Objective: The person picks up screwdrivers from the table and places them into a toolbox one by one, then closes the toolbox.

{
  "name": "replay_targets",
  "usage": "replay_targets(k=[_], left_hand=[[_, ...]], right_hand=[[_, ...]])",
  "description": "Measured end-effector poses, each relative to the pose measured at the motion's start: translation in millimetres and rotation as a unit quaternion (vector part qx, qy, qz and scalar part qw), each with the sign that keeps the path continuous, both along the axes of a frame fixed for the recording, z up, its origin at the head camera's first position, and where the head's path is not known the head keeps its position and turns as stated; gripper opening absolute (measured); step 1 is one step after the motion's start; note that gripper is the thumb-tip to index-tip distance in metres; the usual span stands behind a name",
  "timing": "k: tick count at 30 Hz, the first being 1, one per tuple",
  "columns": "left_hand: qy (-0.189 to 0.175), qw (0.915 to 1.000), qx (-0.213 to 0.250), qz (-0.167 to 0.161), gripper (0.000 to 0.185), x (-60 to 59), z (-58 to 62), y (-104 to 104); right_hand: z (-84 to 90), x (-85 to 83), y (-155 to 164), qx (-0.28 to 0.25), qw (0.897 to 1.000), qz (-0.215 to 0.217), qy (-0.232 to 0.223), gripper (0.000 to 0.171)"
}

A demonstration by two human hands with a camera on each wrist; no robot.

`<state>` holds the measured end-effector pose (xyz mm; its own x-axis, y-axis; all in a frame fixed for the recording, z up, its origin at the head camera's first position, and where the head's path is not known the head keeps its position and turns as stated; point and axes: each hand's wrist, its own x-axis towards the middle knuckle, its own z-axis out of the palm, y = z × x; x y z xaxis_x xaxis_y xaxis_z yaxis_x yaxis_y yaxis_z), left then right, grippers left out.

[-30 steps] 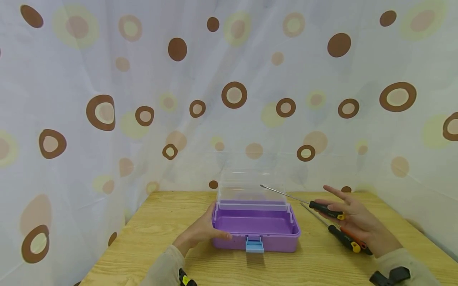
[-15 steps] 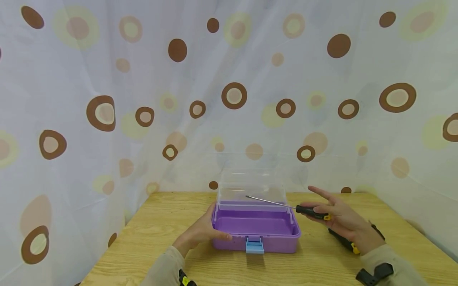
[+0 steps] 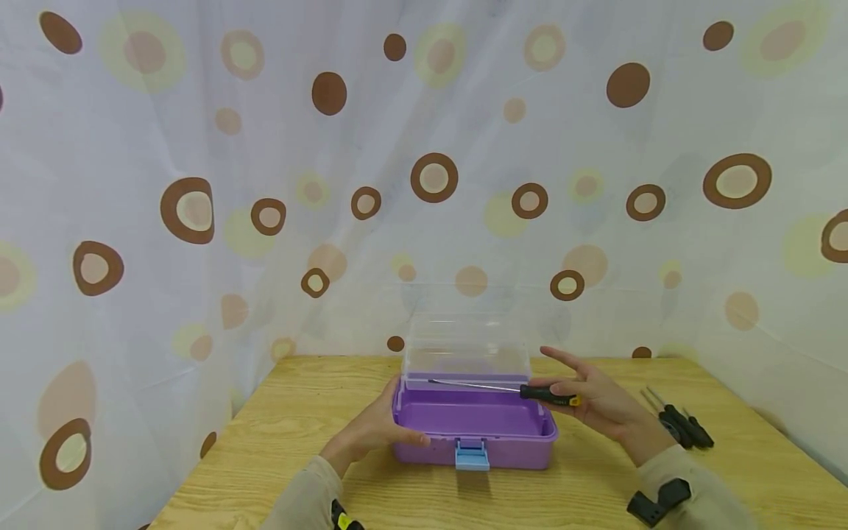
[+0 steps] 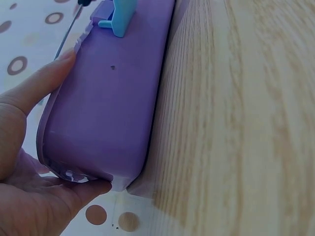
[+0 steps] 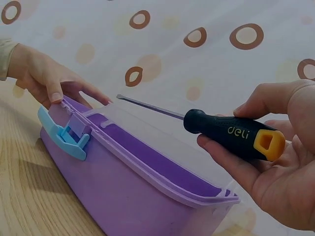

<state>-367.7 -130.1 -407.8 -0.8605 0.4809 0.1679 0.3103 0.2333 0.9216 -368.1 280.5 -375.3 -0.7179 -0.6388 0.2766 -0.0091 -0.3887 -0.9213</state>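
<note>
A purple plastic toolbox (image 3: 510,452) stands on the table, its clear lid (image 3: 464,352) raised at the back and its light blue latch (image 3: 472,456) hanging down in front. My left hand (image 3: 369,430) grips the box's left end, thumb over the front rim and fingers around the side. Between thumb and fingers my right hand (image 3: 606,403) holds a flat-tip screwdriver (image 3: 546,394) by its black and yellow handle, index finger extended. The screwdriver lies nearly level above the box opening, tip to the left. In the right wrist view its handle (image 5: 221,132) reads "deli".
Several dark-handled screwdrivers (image 3: 679,428) lie on the wooden table (image 3: 265,427), to the right of my right hand. A curtain (image 3: 371,132) with brown and yellow circles hangs behind the table.
My right hand has moved left with the screwdriver, from beside the toolbox to over its opening, and the shaft has levelled. Screwdrivers behind the hand have come into view. My left hand stays put.
</note>
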Motion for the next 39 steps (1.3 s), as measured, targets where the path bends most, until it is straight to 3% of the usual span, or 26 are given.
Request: replay_targets(k=[5,15,22,31,36,39], left_hand=[[-0.003,1.0,0.007,0.003,0.124,0.2,-0.2,0],[0.002,1.0,0.009,0.004,0.125,-2.1,-2.2,-1],[0.002,0.9999,0.012,-0.005,0.124,-1.7,-0.5,-2],[-0.004,0.9998,0.018,-0.009,0.122,-1.9,-1.0,-1],[-0.01,0.9997,0.018,-0.01,0.123,-3.6,-2.0,0],[-0.01,0.9997,0.02,-0.013,0.123,-2.9,-2.4,-2]], right_hand=[[-2.3,-3.1,-11,0.031,0.999,-0.023,0.004,0.061],[-3.7,-6.5,-31,0.089,0.994,-0.057,0.016,0.074],[-2.9,-6.6,-41,0.117,0.992,-0.048,0.021,0.074],[-2.9,-5.8,-42,0.091,0.996,-0.004,0.023,0.072],[-1.7,-5.8,-43,0.128,0.99,-0.039,0.045,0.068],[0.9,-4.9,-43,0.121,0.989,-0.061,0.055,0.064]])
